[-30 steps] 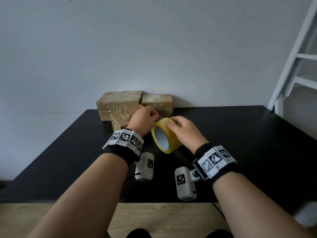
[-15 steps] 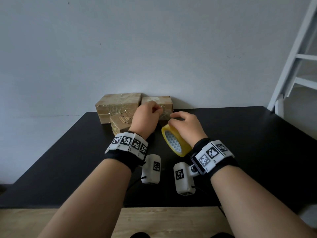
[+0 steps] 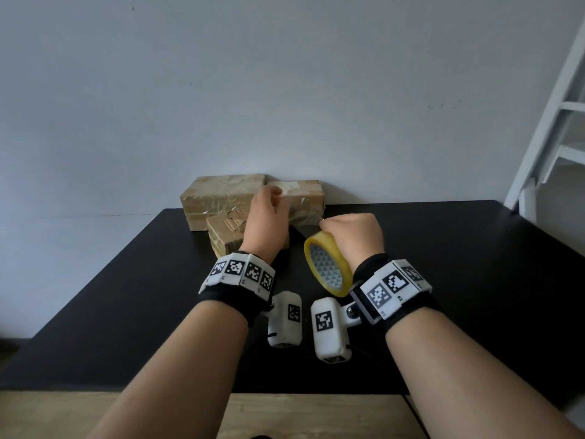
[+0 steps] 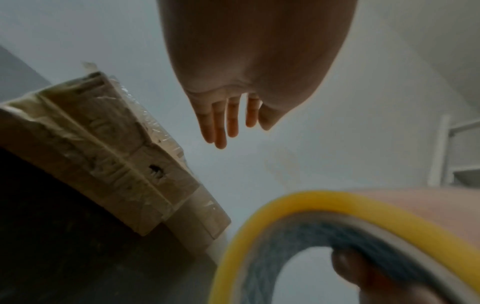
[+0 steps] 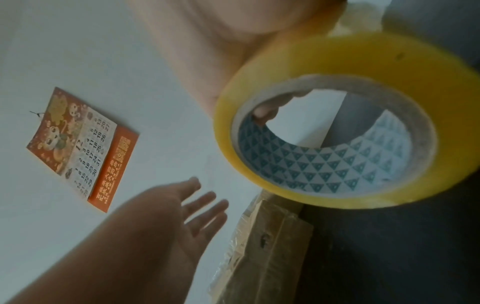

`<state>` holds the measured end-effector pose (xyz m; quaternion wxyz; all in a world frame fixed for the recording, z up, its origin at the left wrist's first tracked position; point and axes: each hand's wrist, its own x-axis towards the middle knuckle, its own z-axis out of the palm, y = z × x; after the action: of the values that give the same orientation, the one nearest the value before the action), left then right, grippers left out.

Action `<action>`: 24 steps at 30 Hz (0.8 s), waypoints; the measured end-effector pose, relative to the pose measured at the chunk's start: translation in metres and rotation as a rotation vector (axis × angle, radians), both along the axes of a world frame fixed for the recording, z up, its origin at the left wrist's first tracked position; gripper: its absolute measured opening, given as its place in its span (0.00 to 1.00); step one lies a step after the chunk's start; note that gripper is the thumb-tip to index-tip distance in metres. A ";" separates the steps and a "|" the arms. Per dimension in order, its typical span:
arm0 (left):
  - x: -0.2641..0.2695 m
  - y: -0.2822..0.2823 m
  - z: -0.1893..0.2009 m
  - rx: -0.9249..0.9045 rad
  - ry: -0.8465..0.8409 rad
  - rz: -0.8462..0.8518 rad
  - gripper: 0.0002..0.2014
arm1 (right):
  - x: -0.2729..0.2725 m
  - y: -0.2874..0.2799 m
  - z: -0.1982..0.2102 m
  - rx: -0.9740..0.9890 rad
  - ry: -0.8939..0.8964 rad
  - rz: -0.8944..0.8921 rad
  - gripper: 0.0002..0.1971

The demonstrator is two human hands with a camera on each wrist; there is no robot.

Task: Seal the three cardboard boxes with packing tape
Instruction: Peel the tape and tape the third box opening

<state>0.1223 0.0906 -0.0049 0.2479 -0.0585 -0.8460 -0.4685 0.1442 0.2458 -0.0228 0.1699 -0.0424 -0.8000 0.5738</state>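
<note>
Three taped cardboard boxes stand at the table's far edge against the wall: a large one (image 3: 221, 194) on the left, another (image 3: 305, 198) on the right, and a small one (image 3: 223, 237) in front. My left hand (image 3: 266, 217) hovers over the small box, level with the right box's front. Its fingers (image 4: 221, 125) are straight and hold nothing, also seen from the right wrist (image 5: 197, 207). My right hand (image 3: 351, 236) grips the yellow tape roll (image 3: 329, 270) just right of it, thumb inside the patterned core (image 5: 324, 164). I cannot make out any pulled strip of tape.
The black table (image 3: 443, 264) reaches to the wall; a wooden surface (image 3: 285, 413) lies below its near edge. A white ladder-like frame (image 3: 550, 128) stands at the far right. A red calendar (image 5: 83, 148) hangs on the wall.
Both hands moved forward toward the boxes. The left hand came off the tape roll, rose toward the right box and straightened its fingers. The right hand kept the roll.
</note>
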 end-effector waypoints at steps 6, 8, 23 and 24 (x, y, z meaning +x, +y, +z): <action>-0.024 -0.016 -0.019 -0.643 -0.258 0.041 0.29 | -0.003 0.006 -0.003 0.025 0.013 -0.011 0.06; -0.032 -0.019 -0.028 -0.779 -0.310 0.023 0.31 | -0.004 0.006 -0.003 0.014 0.010 -0.001 0.05; -0.012 -0.045 -0.016 -0.553 -0.313 -0.054 0.28 | -0.002 0.004 0.006 0.015 -0.003 0.020 0.05; -0.009 -0.046 -0.014 -0.530 -0.297 -0.065 0.26 | -0.001 0.004 0.007 0.017 -0.001 0.024 0.05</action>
<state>0.1129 0.0445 -0.0184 0.0824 -0.0790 -0.9634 -0.2425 0.1431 0.2498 -0.0160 0.1631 -0.0317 -0.8053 0.5691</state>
